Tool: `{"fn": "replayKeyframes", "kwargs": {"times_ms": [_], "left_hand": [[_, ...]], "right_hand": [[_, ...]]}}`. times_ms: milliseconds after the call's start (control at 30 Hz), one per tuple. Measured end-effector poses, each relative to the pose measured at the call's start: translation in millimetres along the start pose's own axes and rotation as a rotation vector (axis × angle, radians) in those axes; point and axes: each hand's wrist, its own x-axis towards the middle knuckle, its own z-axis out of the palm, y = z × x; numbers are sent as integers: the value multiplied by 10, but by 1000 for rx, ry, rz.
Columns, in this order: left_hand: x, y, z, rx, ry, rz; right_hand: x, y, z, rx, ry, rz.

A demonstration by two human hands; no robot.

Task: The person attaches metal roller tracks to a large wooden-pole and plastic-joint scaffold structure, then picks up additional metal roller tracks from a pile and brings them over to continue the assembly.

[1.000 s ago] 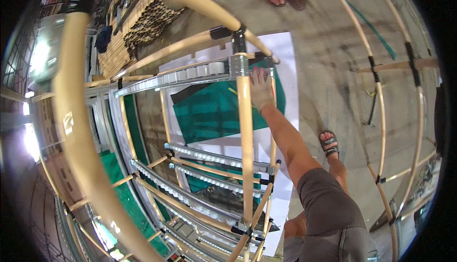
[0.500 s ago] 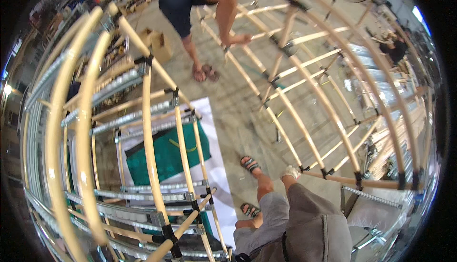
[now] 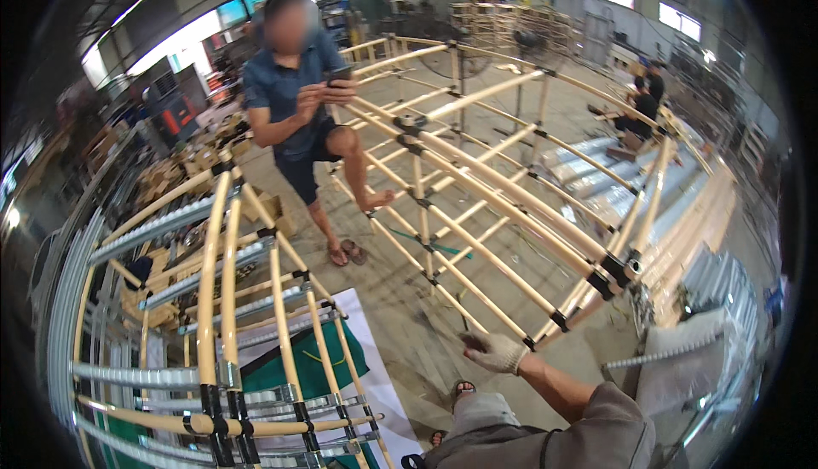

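Observation:
My right hand (image 3: 498, 355) wears a pale knitted glove with darker fingertips. It reaches out over the floor beside the near lower corner of a large pipe frame (image 3: 486, 243). Its fingers look stretched out, and I see nothing held in them. A pipe of the frame runs up to the glove; whether they touch I cannot tell. The frame is made of cream-coloured pipes with black joints. My left hand is out of view.
A second cream pipe rack (image 3: 209, 299) with metal roller tracks stands at left. Across from me a person (image 3: 294, 86) holds a phone (image 3: 339, 75), one foot raised onto the frame. Green cloth (image 3: 345, 358) lies on a white sheet (image 3: 388, 401). Wrapped metal lengths (image 3: 588, 171) lie at right.
My view has tilted up, showing the co-worker's upper body and the far hall. My gloved right hand, beside the frame's lower end before, now shows with fingers stretched leftward.

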Motion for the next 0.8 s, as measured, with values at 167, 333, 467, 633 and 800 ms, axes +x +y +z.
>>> {"fn": "replayKeyframes", "kwargs": {"times_ms": [167, 333, 467, 633, 800], "left_hand": [[-64, 0, 136, 375, -29, 147], [-197, -208, 237, 235, -49, 28], [-396, -160, 546, 87, -85, -10], [-845, -5, 941, -310, -150, -101], [-1969, 892, 1703, -1000, -967, -616]], "right_hand": [[-665, -1179, -1472, 259, 261, -440], [-1159, -1010, -2313, 360, 1228, -484], [-1168, -601, -2379, 429, 1344, -248], [-1397, -430, -2233, 283, 1341, -187], [-2033, 285, -1777, 51, 1342, 59]]}}
